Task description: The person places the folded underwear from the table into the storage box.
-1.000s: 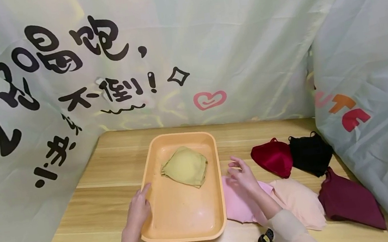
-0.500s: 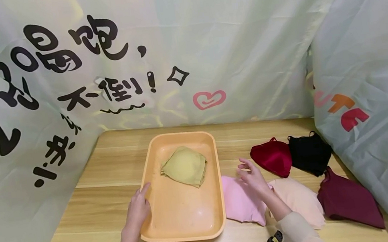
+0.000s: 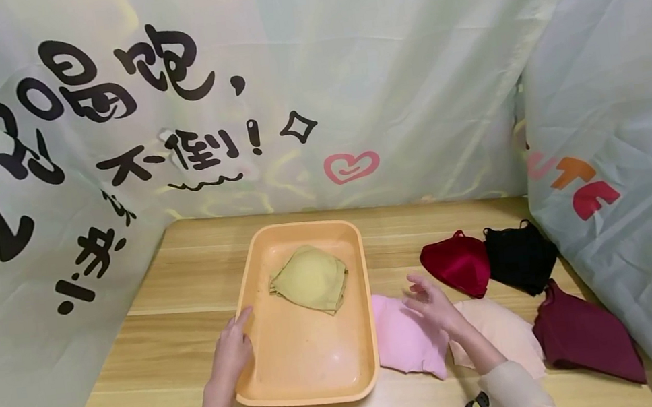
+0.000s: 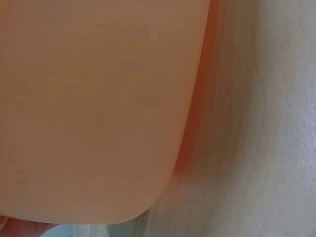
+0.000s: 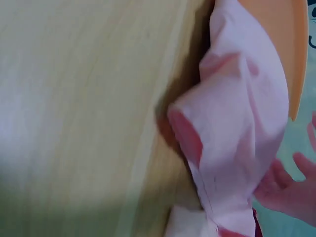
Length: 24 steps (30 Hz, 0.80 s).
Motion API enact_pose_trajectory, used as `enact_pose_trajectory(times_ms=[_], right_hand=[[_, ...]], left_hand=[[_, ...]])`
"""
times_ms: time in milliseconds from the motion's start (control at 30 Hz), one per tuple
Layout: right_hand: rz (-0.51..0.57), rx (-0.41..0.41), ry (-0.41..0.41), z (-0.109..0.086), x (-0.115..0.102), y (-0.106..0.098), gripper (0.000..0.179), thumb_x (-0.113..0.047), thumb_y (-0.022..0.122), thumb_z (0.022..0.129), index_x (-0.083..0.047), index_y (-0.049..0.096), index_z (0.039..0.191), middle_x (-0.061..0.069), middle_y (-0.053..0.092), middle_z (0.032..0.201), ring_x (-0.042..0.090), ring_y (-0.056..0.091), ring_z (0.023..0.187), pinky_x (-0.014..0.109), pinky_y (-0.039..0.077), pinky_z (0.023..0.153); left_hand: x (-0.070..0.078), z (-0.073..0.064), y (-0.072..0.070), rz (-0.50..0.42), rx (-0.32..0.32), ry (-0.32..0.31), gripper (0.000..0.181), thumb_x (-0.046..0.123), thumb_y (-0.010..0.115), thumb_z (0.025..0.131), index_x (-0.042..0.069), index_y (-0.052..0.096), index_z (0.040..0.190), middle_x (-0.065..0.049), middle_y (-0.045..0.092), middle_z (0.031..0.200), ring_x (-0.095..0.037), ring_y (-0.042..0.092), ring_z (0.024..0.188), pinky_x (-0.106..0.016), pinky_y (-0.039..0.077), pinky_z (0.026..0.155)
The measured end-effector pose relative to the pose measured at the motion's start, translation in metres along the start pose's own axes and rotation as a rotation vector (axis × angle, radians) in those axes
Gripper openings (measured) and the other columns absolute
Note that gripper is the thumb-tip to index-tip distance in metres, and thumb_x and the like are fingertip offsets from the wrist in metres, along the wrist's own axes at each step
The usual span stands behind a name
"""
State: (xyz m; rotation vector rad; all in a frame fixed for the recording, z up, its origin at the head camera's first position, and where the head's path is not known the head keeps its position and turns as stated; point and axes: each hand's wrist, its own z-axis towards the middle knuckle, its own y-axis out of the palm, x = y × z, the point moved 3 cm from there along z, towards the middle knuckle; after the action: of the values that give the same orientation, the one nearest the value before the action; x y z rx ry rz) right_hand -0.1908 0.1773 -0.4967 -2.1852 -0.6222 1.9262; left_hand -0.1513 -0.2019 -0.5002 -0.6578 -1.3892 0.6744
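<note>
My left hand (image 3: 232,351) grips the left rim of an orange plastic tray (image 3: 304,376), with fingers over the edge. Inside the tray, towards its far end, lies a folded olive-yellow bra (image 3: 311,280). My right hand (image 3: 436,305) hovers above the table with loosely bent fingers and holds nothing. Below and beside it are a folded pink bra (image 3: 407,343), close against the tray's right side, and a peach one (image 3: 504,338). In the right wrist view the pink bra (image 5: 237,113) fills the middle, the hand's fingers (image 5: 284,180) beyond it. The left wrist view shows mostly tray (image 4: 89,108).
A red satin bra (image 3: 462,265) and a black bra (image 3: 519,261) lie side by side at the right rear. A maroon one (image 3: 589,337) is at the table's right edge. Printed curtains (image 3: 435,95) enclose the wooden table (image 3: 162,359) behind and on both sides.
My right hand has drawn back to the right, away from the tray, uncovering more of the pink bra. The left hand, the tray and the bras have not visibly moved.
</note>
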Motion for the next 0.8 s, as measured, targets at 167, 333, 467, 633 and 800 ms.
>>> enact_pose_trajectory(times_ms=[167,333,467,633,800], right_hand=[[-0.268,-0.148,-0.119,-0.0041,0.0010,-0.0004,0.079,-0.020,0.070,0.078,0.010,0.026,0.137,0.035,0.037,0.130,0.050,0.030,0.122,0.061,0.025,0.099],[-0.403,-0.256,-0.128,-0.0067,0.0028,0.0011,0.095,-0.030,0.074,0.073,0.009,0.020,0.140,0.035,0.026,0.139,0.054,0.017,0.127,0.068,0.016,0.098],[-0.444,-0.308,-0.110,-0.0085,0.0025,0.0016,0.099,-0.030,0.075,0.072,0.009,0.015,0.141,0.035,0.022,0.140,0.056,0.013,0.127,0.069,0.014,0.097],[-0.524,-0.298,-0.072,-0.0063,0.0017,0.0002,0.105,-0.037,0.076,0.069,0.004,0.015,0.143,0.032,0.033,0.133,0.051,0.028,0.120,0.070,0.022,0.091],[-0.587,-0.287,-0.031,-0.0021,0.0018,-0.0004,0.109,-0.043,0.078,0.064,0.000,0.017,0.144,0.027,0.038,0.123,0.041,0.037,0.108,0.062,0.028,0.084]], left_hand=[[0.0001,0.0001,-0.0011,0.003,0.003,-0.010,0.055,-0.017,0.040,0.079,-0.003,0.042,0.132,-0.037,0.047,0.120,-0.007,0.032,0.040,-0.014,0.031,0.035],[0.0000,0.0006,-0.0010,0.004,0.006,-0.010,0.056,-0.017,0.041,0.078,-0.003,0.042,0.132,-0.036,0.048,0.119,-0.007,0.032,0.040,-0.014,0.031,0.035],[0.0001,-0.0003,-0.0006,0.011,0.013,0.012,0.055,-0.018,0.041,0.078,-0.004,0.043,0.131,-0.036,0.049,0.115,-0.006,0.032,0.040,-0.014,0.031,0.035],[-0.0012,0.0002,0.0000,0.017,0.013,0.011,0.055,-0.018,0.041,0.078,-0.004,0.042,0.131,-0.035,0.050,0.115,-0.006,0.032,0.040,-0.014,0.032,0.036],[-0.0016,0.0005,0.0002,0.017,0.013,0.005,0.055,-0.018,0.042,0.078,-0.004,0.043,0.131,-0.035,0.050,0.115,-0.007,0.032,0.040,-0.014,0.032,0.036]])
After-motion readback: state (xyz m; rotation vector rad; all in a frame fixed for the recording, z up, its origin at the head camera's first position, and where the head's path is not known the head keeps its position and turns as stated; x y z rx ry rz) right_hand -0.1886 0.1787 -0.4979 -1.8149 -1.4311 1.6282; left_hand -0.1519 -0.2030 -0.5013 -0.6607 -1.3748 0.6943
